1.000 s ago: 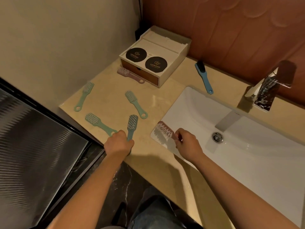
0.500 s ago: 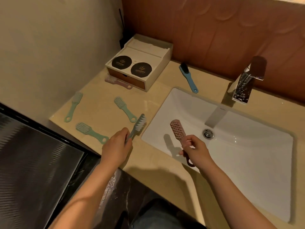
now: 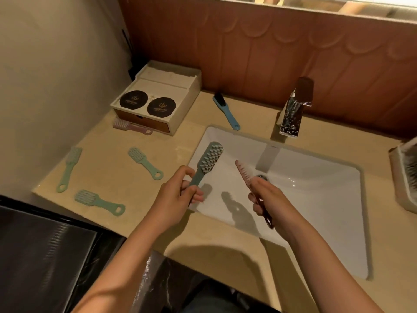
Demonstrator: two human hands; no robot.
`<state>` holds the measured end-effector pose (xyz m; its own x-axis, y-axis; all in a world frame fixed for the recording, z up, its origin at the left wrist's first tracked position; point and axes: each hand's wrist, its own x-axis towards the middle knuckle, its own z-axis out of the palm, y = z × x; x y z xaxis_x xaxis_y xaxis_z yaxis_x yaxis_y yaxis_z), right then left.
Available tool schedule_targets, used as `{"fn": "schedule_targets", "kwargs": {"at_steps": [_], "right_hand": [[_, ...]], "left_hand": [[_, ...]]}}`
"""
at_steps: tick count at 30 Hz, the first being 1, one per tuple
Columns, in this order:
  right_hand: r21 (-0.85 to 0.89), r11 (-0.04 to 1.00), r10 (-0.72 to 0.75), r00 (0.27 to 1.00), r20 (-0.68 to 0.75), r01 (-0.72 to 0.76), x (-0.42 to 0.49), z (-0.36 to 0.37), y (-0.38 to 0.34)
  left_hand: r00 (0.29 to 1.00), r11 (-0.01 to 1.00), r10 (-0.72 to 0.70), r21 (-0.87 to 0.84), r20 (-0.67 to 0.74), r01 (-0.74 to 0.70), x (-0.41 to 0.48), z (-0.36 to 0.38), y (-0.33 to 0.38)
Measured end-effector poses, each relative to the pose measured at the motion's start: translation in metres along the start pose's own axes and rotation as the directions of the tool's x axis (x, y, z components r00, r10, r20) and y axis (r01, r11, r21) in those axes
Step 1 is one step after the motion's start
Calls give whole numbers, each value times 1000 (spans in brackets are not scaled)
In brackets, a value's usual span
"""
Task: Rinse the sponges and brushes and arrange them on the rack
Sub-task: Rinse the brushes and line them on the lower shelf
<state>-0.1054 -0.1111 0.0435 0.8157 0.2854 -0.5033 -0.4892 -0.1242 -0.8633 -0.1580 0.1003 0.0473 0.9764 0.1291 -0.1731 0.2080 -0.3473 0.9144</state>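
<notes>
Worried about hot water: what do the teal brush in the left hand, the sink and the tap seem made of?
Teal brush: probably matte moulded plastic, dull handle without glints. Sink: likely glazed ceramic, glossy white with small highlights. Tap: polished metal, probably chromed, mirroring its surroundings.

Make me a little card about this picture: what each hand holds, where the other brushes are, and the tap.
Left hand: holds teal brush by its handle, over the sink's left rim
Right hand: holds pink brush over the sink
On counter: three green brushes, left; second pink brush by the box; blue brush behind the sink
Tap: no running water visible
</notes>
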Motion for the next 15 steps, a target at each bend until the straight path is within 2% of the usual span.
{"fn": "schedule_targets", "kwargs": {"at_steps": [4,10,15], "right_hand": [[83,996,-28,999,-37,31,-4,-9,-7],[33,998,-56,992,-111,60,-18,-43,-18],[77,991,-90,980,-179,105,-33,-76,-22]], "left_hand": [[997,999,29,-20,71,-27,4,9,16],[983,985,51,-171,175,-21,10,31,51],[964,962,-21,-256,266,91,21,50,65]]}}
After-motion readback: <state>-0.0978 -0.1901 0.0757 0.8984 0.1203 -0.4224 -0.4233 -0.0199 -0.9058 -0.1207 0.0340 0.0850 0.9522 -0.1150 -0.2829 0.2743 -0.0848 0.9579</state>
